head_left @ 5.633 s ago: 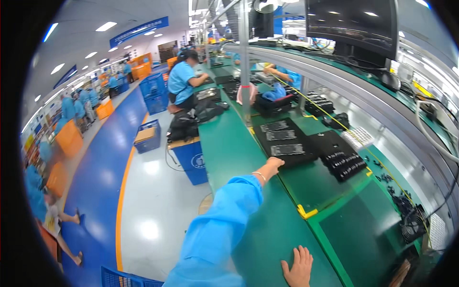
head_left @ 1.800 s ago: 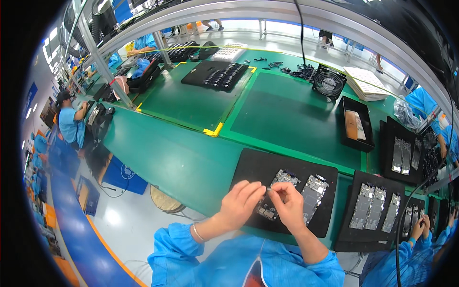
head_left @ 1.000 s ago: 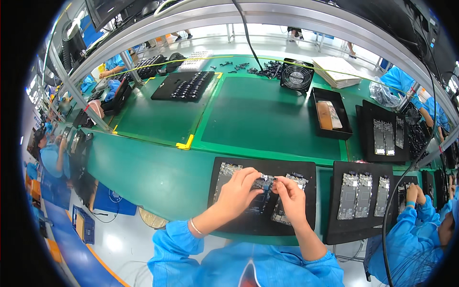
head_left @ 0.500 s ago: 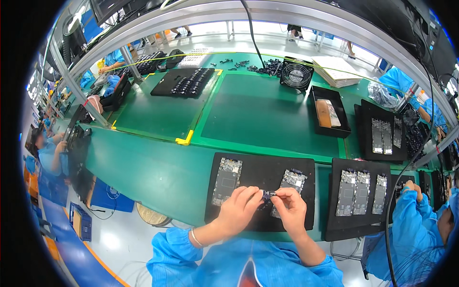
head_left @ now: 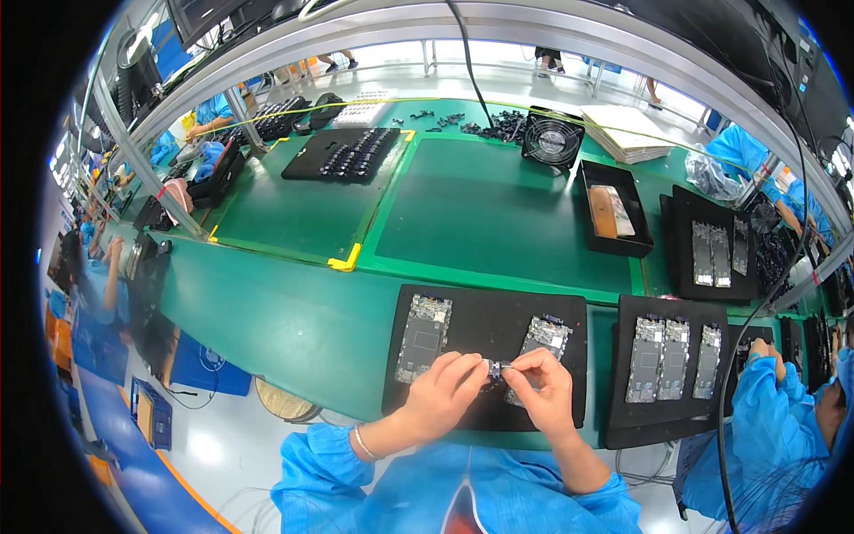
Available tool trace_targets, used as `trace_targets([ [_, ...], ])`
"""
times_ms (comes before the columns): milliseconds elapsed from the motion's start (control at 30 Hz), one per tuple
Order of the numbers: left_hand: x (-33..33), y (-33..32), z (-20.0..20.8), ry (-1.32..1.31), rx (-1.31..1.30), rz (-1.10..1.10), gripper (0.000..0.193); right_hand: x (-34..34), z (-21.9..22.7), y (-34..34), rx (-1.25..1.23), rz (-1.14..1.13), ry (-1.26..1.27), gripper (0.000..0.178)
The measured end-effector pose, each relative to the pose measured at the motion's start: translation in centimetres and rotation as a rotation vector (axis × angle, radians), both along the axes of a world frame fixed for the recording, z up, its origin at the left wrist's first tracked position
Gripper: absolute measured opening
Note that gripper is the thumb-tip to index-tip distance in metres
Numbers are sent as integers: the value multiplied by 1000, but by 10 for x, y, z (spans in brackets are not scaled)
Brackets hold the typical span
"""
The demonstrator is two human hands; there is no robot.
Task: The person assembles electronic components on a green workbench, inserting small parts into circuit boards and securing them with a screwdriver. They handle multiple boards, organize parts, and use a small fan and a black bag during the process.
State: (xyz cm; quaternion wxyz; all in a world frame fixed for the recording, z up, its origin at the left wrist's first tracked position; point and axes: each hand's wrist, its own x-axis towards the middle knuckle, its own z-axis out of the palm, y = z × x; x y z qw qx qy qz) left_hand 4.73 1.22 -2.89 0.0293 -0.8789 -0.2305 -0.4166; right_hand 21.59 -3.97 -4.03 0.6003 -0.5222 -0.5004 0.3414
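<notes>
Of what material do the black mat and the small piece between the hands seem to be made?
Black mat: probably foam or rubber; dull surface. Small piece: perhaps plastic with metal, since dark and shiny spots show; too small to be sure.

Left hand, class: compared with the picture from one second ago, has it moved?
Yes: the left hand has moved down the view, farther from the yellow corner marker.

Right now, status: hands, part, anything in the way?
Left hand and right hand: fingertips on one small part. Part: over black mat, detail too small to tell. Obstruction: right hand partly hides the mat's right-hand circuit board.
</notes>
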Motion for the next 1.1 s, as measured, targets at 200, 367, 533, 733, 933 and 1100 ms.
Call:
trace_targets([
  [200, 26, 54, 14, 174, -423, 56, 46, 24, -8, 22, -131, -80, 100, 22],
  [367, 59, 101, -26, 415, -426, 87, 58, 75, -57, -10, -155, -333, 96, 24],
  [533, 113, 78, -41, 396, -473, -194, 65, 90, -60, -11, -242, -393, -40, 26],
  [733, 93, 52, 7, 221, -644, -222, 47, 80, -32, 2, -169, -276, 164, 27],
  [933, 70, 24, 14, 123, -458, -185, 44, 57, -7, -13, -109, -226, 134, 16],
  [1100, 62, 3, 8, 39, -296, -153, 46, 44, 2, -29, -111, -233, 70, 12],
])
